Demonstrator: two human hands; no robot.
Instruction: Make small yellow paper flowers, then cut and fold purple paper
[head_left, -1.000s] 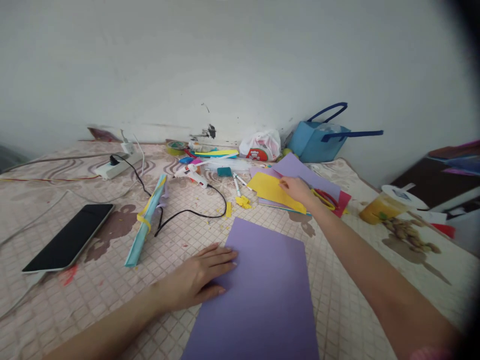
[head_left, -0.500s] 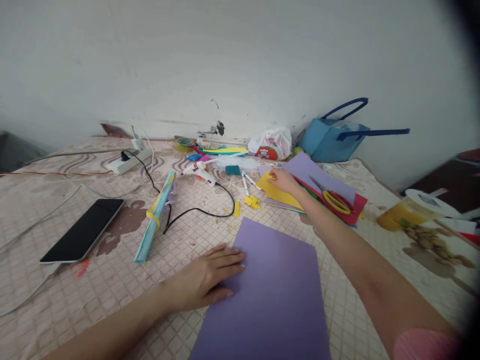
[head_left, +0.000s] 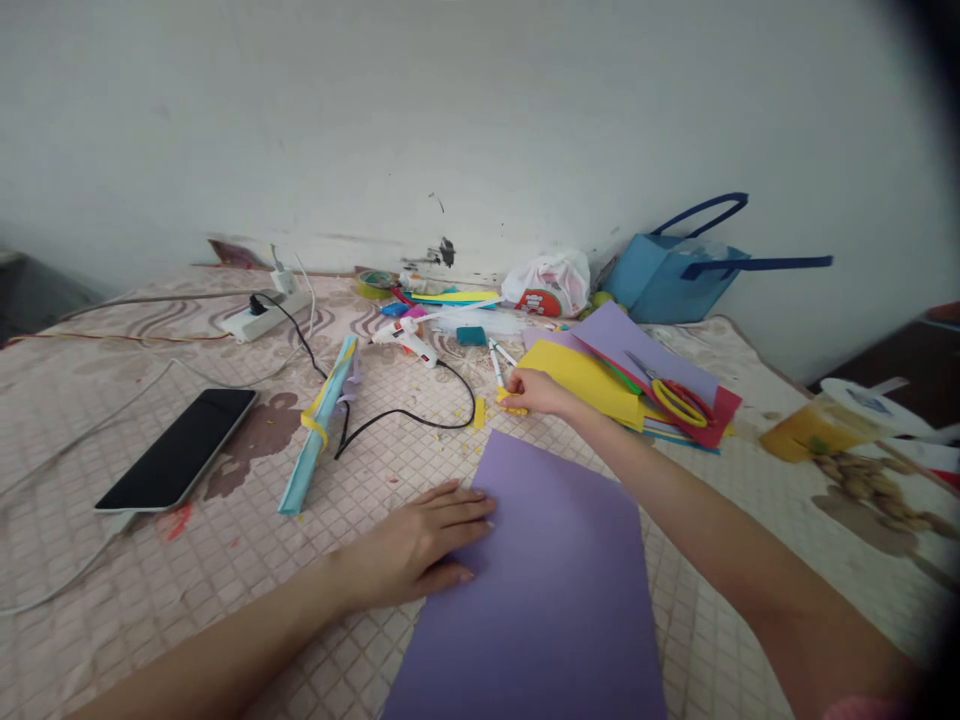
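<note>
My left hand (head_left: 431,540) lies flat on the left edge of a sheet of purple paper (head_left: 555,590), fingers stretched out. My right hand (head_left: 536,391) reaches forward past the sheet, its curled fingers at a small yellow paper piece (head_left: 512,408), which they partly cover. Beside that hand stand out two white pens (head_left: 496,362) and a narrow yellow paper strip (head_left: 480,413). Just right of it lies a larger yellow sheet (head_left: 589,380) on a stack of coloured paper.
Scissors (head_left: 679,400) lie on the paper stack. A glue gun (head_left: 405,340) trails a black cord. To the left are a rolled light-blue paper stick (head_left: 319,430), a phone (head_left: 180,450) and a power strip (head_left: 266,316). A drink cup (head_left: 825,420) and blue bag (head_left: 667,280) stand right.
My right hand has left the yellow sheet and moved left and nearer, onto the small yellow paper piece. The yellow sheet now lies flatter over the stack. My left hand stays on the purple paper.
</note>
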